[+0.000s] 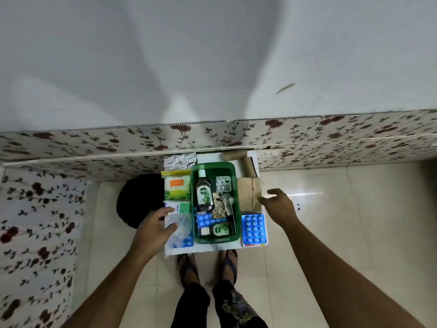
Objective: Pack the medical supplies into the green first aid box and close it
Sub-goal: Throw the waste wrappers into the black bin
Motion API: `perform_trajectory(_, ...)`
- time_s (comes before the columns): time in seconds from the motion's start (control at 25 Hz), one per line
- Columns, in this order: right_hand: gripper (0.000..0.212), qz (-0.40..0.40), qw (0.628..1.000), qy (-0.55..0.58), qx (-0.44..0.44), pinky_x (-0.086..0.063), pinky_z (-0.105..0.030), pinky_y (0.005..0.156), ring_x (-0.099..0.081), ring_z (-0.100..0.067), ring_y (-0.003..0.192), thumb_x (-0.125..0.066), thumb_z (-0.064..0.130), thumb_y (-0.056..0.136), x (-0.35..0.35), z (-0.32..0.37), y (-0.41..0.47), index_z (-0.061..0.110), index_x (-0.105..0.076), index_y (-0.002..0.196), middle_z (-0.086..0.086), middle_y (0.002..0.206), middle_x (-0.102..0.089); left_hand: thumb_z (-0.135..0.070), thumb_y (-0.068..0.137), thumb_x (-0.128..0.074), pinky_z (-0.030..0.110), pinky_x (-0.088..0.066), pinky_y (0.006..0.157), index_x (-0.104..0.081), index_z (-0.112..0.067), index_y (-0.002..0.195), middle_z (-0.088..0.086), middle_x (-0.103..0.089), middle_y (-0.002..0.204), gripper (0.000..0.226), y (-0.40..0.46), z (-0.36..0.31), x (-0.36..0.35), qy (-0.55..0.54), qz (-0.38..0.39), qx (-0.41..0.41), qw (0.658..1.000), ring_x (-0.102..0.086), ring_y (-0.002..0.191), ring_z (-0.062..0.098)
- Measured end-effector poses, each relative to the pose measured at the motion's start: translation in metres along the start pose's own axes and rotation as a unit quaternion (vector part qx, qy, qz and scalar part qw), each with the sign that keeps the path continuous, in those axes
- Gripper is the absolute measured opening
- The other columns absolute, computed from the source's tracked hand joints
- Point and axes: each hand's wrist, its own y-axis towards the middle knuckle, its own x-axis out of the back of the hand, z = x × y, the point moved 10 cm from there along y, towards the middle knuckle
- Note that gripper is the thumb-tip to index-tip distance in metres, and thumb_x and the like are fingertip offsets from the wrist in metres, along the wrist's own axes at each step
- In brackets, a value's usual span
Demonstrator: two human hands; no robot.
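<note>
The green first aid box (238, 200) stands open on a small white table (189, 250). Inside lie a tall Dettol bottle (204, 194), a smaller Dettol bottle (218, 229), a blue pill strip (204, 220), a silver blister pack (223, 183) and a patterned packet (218, 205). My left hand (157, 224) hovers with fingers apart over a clear plastic packet (181, 229) left of the box. My right hand (279, 204) is spread open beside a brown paper packet (247, 192) on the box's right. A blue pill strip (254, 228) lies near the front right corner.
A green-yellow wipes pack (176, 184), a silver foil strip (179, 159) and two brown bandage rolls (241, 159) lie at the table's back. A black round object (139, 200) sits on the floor to the left. My feet (208, 266) stand in front. Floral panels line the wall.
</note>
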Motion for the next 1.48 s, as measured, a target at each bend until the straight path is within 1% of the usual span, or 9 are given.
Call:
perform_trajectory(0.32, 0.036, -0.007, 1.000, -0.014, -0.009, -0.054, -0.037, 0.082, -0.067, -0.024, 0.088, -0.072, 0.034, 0.081, -0.026, -0.011, 0.033, 0.017, -0.062, 0.110, 0.000, 0.090, -0.067, -0.030, 0.066, -0.085, 0.035, -0.049, 0.085, -0.050, -0.024, 0.132, 0.000, -0.046, 0.118, 0.076, 0.005, 0.020, -0.034, 0.104, 0.010, -0.028, 0.994, -0.053, 0.099, 0.017)
perform_trajectory(0.44, 0.022, -0.023, 1.000, 0.009, 0.007, -0.050, -0.033, 0.077, -0.066, -0.023, 0.085, -0.072, 0.031, 0.082, -0.026, -0.010, 0.041, 0.016, -0.065, 0.098, -0.001, 0.090, -0.069, -0.018, 0.073, -0.079, 0.031, -0.049, 0.078, -0.057, -0.022, 0.124, 0.005, -0.054, 0.112, 0.056, 0.012, 0.021, -0.033, 0.137, -0.010, -0.032, 0.990, -0.059, 0.094, 0.023)
perform_trajectory(0.6, 0.019, 0.011, 0.995, 0.101, -0.007, -0.055, -0.044, 0.083, -0.068, -0.033, 0.084, -0.071, 0.022, 0.084, -0.024, -0.014, 0.039, 0.003, -0.066, 0.083, -0.012, 0.085, -0.071, -0.002, 0.081, -0.067, 0.030, -0.053, 0.077, -0.070, -0.009, 0.104, 0.011, -0.067, 0.103, 0.024, 0.018, 0.024, -0.027, 0.141, -0.027, -0.026, 0.989, -0.066, 0.087, 0.028)
perform_trajectory(0.8, 0.013, -0.041, 0.989, 0.133, 0.041, -0.052, -0.039, 0.071, -0.063, -0.024, 0.070, -0.067, 0.016, 0.087, 0.029, 0.019, -0.012, 0.004, -0.062, 0.082, -0.010, 0.079, -0.069, 0.004, 0.078, -0.066, 0.019, -0.048, 0.071, -0.073, -0.013, 0.086, -0.003, -0.072, 0.079, 0.020, 0.002, 0.018, 0.012, 0.007, -0.063, 0.026, 0.998, -0.068, 0.079, 0.018)
perform_trajectory(0.92, 0.012, -0.031, 0.983, 0.150, 0.101, -0.046, -0.026, 0.060, -0.059, -0.016, 0.061, -0.066, 0.013, 0.088, 0.032, 0.075, -0.061, 0.008, -0.060, 0.079, -0.007, 0.074, -0.066, 0.004, 0.078, -0.065, 0.032, -0.055, 0.072, -0.071, -0.023, 0.077, -0.007, -0.072, 0.071, 0.028, -0.006, 0.033, 0.050, -0.123, -0.092, 0.078, 0.985, -0.067, 0.074, 0.020)
perform_trajectory(1.0, 0.013, 0.019, 0.977, 0.163, 0.136, -0.046, -0.021, 0.056, -0.056, -0.015, 0.059, -0.068, 0.010, 0.087, -0.001, 0.117, -0.088, 0.007, -0.059, 0.077, -0.006, 0.070, -0.063, 0.006, 0.080, -0.064, 0.033, -0.057, 0.067, -0.073, -0.017, 0.079, -0.002, -0.072, 0.068, 0.024, -0.005, 0.050, 0.077, -0.203, -0.117, 0.103, 0.967, -0.066, 0.069, 0.021)
perform_trajectory(1.12, 0.015, 0.063, 0.974, 0.131, 0.173, -0.046, -0.034, 0.061, -0.055, -0.017, 0.060, -0.070, 0.013, 0.085, -0.088, 0.168, -0.108, 0.013, -0.059, 0.076, 0.000, 0.067, -0.062, 0.007, 0.083, -0.062, 0.023, -0.054, 0.057, -0.071, -0.010, 0.083, 0.009, -0.070, 0.071, 0.019, 0.014, 0.086, 0.112, -0.253, -0.152, 0.125, 0.947, -0.064, 0.064, 0.017)
perform_trajectory(1.32, 0.005, 0.033, 0.966, -0.010, 0.257, -0.043, -0.030, 0.058, -0.064, -0.023, 0.069, -0.062, 0.021, 0.086, -0.256, 0.226, -0.113, 0.017, -0.063, 0.083, -0.001, 0.074, -0.070, -0.003, 0.082, -0.065, 0.037, -0.056, 0.072, -0.073, -0.005, 0.091, 0.013, -0.073, 0.083, 0.012, 0.092, 0.197, 0.134, -0.256, -0.164, 0.167, 0.938, -0.067, 0.075, 0.025)
perform_trajectory(1.48, 0.013, 0.031, 0.954, -0.165, 0.250, -0.041, -0.032, 0.061, -0.064, -0.036, 0.084, -0.052, 0.021, 0.090, -0.388, 0.228, -0.066, 0.010, -0.059, 0.091, -0.013, 0.088, -0.069, -0.018, 0.084, -0.066, 0.032, -0.049, 0.061, -0.070, -0.011, 0.068, 0.008, -0.066, 0.065, 0.017, 0.164, 0.274, 0.122, -0.220, -0.153, 0.169, 0.949, -0.060, 0.063, 0.022)
